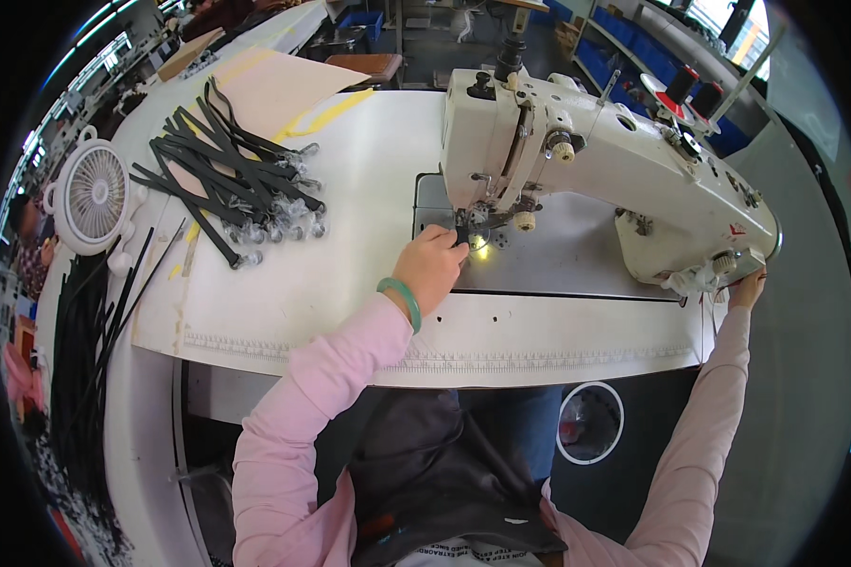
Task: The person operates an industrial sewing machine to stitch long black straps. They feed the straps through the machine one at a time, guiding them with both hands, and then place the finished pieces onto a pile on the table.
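Fingers of left hand (432, 265) pinched on black strap end (462, 236) under needle of white sewing machine (577, 161). Right hand (747, 286) at handwheel end; grip not discernible. Step, judged: positioning for stitch. Next needs steady feed, fingers clear of needle. Strap pile (232, 184) left on surface (350, 274).

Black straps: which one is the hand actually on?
The single strap under the sewing machine's needle, pinched by the left hand. The others lie piled on the table, untouched.
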Motion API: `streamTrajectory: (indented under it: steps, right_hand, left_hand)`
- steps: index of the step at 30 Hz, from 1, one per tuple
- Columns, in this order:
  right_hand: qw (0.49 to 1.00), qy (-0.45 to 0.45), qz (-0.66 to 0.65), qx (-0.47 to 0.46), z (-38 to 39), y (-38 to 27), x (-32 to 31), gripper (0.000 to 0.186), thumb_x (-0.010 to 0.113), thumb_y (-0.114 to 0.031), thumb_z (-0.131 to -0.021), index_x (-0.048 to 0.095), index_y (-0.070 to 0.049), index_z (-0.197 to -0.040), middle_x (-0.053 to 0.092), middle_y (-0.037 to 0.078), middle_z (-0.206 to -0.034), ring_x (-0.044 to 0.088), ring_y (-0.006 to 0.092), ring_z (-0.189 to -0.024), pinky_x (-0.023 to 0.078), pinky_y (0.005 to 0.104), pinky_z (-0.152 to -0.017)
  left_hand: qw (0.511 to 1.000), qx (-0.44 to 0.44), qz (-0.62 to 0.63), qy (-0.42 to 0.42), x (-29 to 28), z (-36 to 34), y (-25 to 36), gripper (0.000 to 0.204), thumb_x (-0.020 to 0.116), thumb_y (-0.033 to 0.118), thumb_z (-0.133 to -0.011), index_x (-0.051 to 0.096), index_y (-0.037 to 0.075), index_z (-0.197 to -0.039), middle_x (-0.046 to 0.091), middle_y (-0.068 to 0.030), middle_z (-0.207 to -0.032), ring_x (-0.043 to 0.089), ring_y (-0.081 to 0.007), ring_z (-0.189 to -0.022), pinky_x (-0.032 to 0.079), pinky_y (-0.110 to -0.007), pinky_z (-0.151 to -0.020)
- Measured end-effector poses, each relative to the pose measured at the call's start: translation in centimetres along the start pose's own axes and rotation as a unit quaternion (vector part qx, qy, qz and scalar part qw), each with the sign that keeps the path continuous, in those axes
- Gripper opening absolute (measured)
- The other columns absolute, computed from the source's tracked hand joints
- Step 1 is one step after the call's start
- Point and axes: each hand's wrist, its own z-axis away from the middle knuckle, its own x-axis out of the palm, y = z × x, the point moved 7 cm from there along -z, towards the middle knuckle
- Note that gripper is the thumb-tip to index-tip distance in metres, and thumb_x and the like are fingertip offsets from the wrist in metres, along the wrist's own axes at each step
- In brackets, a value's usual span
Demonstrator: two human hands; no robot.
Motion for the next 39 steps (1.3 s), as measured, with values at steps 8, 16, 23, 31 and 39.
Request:
streamTrajectory:
  steps: [8,16,23,31,39]
  right_hand:
    - [0.965,-0.007,0.236,-0.114,-2.8,-5.6,3.3,0.051,0.037,-0.04,-0.093,0.052,0.004,-0.114,0.058,0.016,-0.108,0.057,0.0242,-0.095,0.044,0.0319,-0.082]
    - [0.953,-0.073,0.295,0.009,-5.0,-3.7,1.6,0.051,0.037,-0.042,-0.093,0.052,0.004,-0.11,0.059,0.014,-0.099,0.057,0.0193,-0.09,0.045,0.0304,-0.077]
    - [0.992,0.019,0.12,-0.045,-2.0,-3.3,0.2,0.053,0.038,-0.042,-0.092,0.047,0.004,-0.117,0.053,0.014,-0.114,0.055,0.0208,-0.096,0.044,0.0311,-0.081]
    - [0.914,-0.077,0.386,-0.094,-12.3,-6.3,-2.0,0.046,0.041,-0.042,-0.092,0.054,0.001,-0.105,0.059,0.007,-0.09,0.056,0.0159,-0.073,0.045,0.0277,-0.063]
    - [0.992,-0.054,0.113,-0.006,-4.6,-1.6,-1.5,0.047,0.039,-0.043,-0.093,0.047,-0.002,-0.114,0.055,0.006,-0.102,0.054,0.0127,-0.085,0.044,0.0271,-0.068]
  left_hand:
    - [0.999,-0.02,-0.03,-0.021,-0.8,0.8,-0.4,0.013,0.057,0.009,-0.076,0.062,0.003,-0.087,0.061,-0.0109,-0.095,0.053,-0.0242,-0.095,0.046,-0.031,-0.081]
    - [1.0,-0.011,-0.012,0.016,-0.1,0.5,-0.5,0.022,0.061,0.001,-0.067,0.063,0.0,-0.088,0.062,-0.0127,-0.095,0.055,-0.0256,-0.09,0.047,-0.032,-0.08]
    - [1.0,-0.002,-0.019,-0.003,0.3,0.2,-0.4,0.011,0.056,0.005,-0.075,0.061,0.002,-0.084,0.061,-0.0112,-0.092,0.053,-0.0251,-0.09,0.045,-0.032,-0.081]
    - [1.0,0.01,-0.01,0.019,0.7,-0.3,-0.2,0.015,0.056,0.006,-0.075,0.062,0.002,-0.088,0.061,-0.0124,-0.095,0.053,-0.0259,-0.093,0.046,-0.032,-0.081]
    - [1.0,0.012,-0.015,0.025,0.4,-0.4,-0.3,0.021,0.061,0.002,-0.067,0.063,0.0,-0.088,0.062,-0.0114,-0.091,0.056,-0.0249,-0.088,0.047,-0.031,-0.078]
